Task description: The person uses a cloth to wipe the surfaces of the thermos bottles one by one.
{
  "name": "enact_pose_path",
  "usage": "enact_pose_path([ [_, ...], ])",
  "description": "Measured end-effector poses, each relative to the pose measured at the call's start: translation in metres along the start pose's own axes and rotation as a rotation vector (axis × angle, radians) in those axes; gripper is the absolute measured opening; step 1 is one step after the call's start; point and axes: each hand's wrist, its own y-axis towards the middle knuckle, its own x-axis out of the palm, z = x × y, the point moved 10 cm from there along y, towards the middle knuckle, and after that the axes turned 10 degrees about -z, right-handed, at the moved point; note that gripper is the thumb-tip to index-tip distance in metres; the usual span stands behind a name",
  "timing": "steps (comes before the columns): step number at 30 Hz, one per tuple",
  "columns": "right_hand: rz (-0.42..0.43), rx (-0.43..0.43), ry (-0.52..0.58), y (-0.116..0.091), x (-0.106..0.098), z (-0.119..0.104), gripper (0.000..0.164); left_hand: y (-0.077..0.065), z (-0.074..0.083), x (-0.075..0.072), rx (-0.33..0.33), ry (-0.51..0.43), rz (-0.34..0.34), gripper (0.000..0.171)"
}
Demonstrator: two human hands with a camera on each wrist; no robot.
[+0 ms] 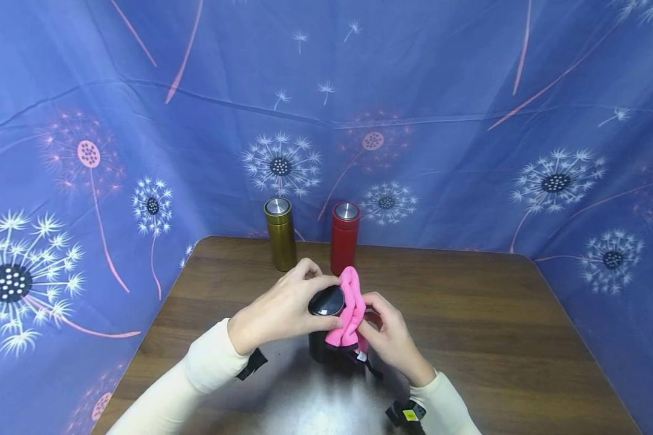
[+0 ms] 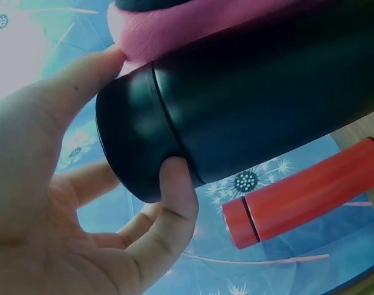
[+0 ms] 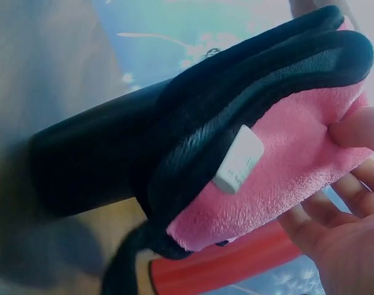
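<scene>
A black thermos flask (image 1: 327, 301) stands upright near the middle of the wooden table. My left hand (image 1: 285, 302) grips it around the lid (image 2: 128, 126), thumb on one side and fingers on the other. Against the flask's right side lies a folded pink fleecy cloth (image 1: 352, 305) with black edging, a white label (image 3: 239, 160) and a dark strap (image 3: 122, 258). My right hand (image 1: 389, 338) pinches this cloth between thumb and fingers. In the left wrist view, the left thumb also reaches the pink fabric (image 2: 153, 34).
Behind the hands, a gold-coloured flask (image 1: 282, 238) and a red flask (image 1: 344, 241) stand upright at the table's back edge. The brown wooden table (image 1: 468, 314) meets a blue dandelion-print curtain (image 1: 441, 90) at the back and sides.
</scene>
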Motion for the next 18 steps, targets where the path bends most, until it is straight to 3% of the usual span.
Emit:
enact_pose_path([
  [5,-0.01,0.0,0.01,0.003,-0.002,-0.006,0.034,0.0,-0.008,0.002,-0.06,-0.039,-0.014,0.067],
  [8,-0.016,-0.017,0.008,0.003,-0.002,-0.008,0.033,-0.001,-0.011,0.002,-0.064,-0.051,-0.027,0.065],
  [18,-0.029,-0.063,0.025,0.008,-0.007,-0.014,0.034,0.0,-0.013,0.002,0.02,-0.097,-0.085,0.07],
])
